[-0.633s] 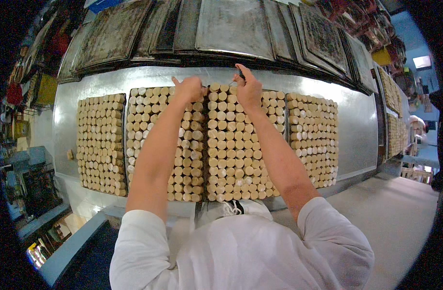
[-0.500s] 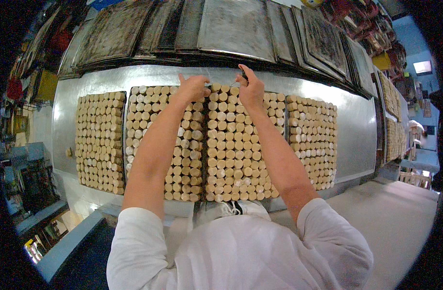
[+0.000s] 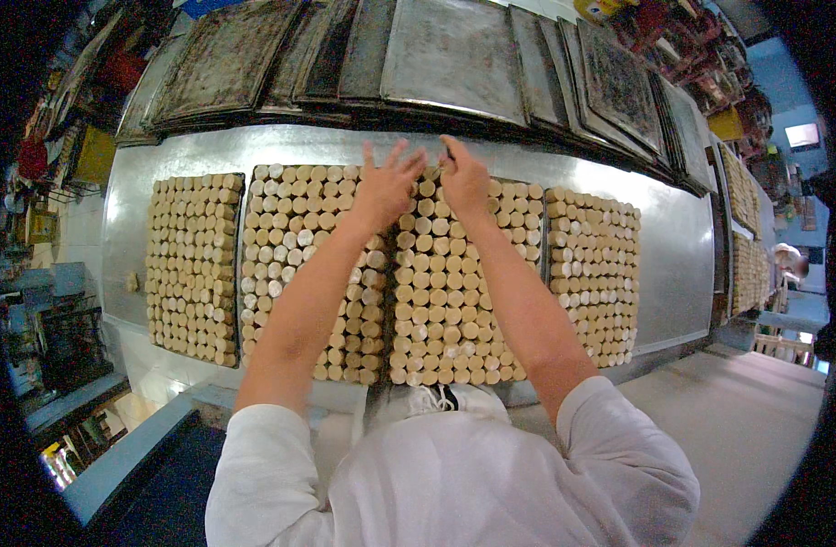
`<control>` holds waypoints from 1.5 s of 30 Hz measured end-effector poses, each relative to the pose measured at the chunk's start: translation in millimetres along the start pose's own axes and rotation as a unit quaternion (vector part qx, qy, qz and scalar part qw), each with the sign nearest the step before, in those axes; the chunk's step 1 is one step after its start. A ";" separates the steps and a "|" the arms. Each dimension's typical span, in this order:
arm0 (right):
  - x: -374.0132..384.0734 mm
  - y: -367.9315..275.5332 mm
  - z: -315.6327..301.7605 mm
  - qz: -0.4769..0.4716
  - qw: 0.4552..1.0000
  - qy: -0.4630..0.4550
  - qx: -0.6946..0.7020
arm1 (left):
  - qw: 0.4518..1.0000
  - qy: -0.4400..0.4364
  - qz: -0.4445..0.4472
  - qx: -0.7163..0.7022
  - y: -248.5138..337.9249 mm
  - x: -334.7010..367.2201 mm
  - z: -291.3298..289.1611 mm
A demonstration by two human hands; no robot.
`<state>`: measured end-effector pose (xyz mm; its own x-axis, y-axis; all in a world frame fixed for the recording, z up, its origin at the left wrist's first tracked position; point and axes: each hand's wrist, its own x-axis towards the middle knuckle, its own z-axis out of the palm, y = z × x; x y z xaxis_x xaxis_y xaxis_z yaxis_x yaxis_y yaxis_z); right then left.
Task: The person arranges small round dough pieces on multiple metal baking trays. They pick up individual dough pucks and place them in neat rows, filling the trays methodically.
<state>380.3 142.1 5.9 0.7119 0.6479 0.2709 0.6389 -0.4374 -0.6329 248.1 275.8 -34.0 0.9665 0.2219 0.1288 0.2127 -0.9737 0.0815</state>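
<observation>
Four blocks of pale, round dough pieces lie in close rows on dark trays on a metal table [image 3: 668,273]. My left hand [image 3: 388,190] is over the far end of the two middle blocks, the left-middle dough pieces [image 3: 295,219] and the right-middle dough pieces [image 3: 441,296]. Its fingers are spread, with nothing visible in them. Close on its right, my right hand [image 3: 465,187] is closed around a small dark tool [image 3: 450,157] above the far rows. Most of that tool is hidden by the fingers, so its kind does not show.
Stacked dark metal baking sheets [image 3: 454,59] line the far side of the table. Outer blocks of dough pieces stand at left [image 3: 192,269] and right [image 3: 593,273]. One loose dough piece [image 3: 133,282] lies at the far left. Another person [image 3: 788,262] is at the right edge.
My left hand has moved right and nearer to me, and its fingers have spread. My right hand has come slightly nearer to me, still holding the small dark tool.
</observation>
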 end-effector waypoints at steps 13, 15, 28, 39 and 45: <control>-46.4 -13.1 1.1 -0.045 0.989 -0.017 -0.137 | 0.993 -0.113 -0.042 -0.010 56.0 -42.6 -13.5; -52.7 -14.2 -3.2 0.012 1.000 -0.013 -0.017 | 0.996 -0.067 -0.018 0.051 60.1 -50.9 -12.4; -96.4 -19.8 -1.7 0.018 0.997 -0.029 -0.076 | 0.992 -0.122 -0.016 0.025 81.6 -92.6 -20.5; -141.1 -34.9 -14.0 0.030 0.995 -0.030 -0.092 | 0.995 -0.098 0.026 0.018 89.9 -135.9 -27.0; -153.2 -48.0 -31.6 0.009 0.997 0.080 -0.013 | 0.997 -0.064 0.029 0.029 93.7 -148.5 -28.8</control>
<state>249.8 44.0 17.7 0.7595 0.5334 0.3722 0.6310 -0.4654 -0.6207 120.4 153.1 -17.1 0.9869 0.1610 0.0044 0.1609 -0.9868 0.0197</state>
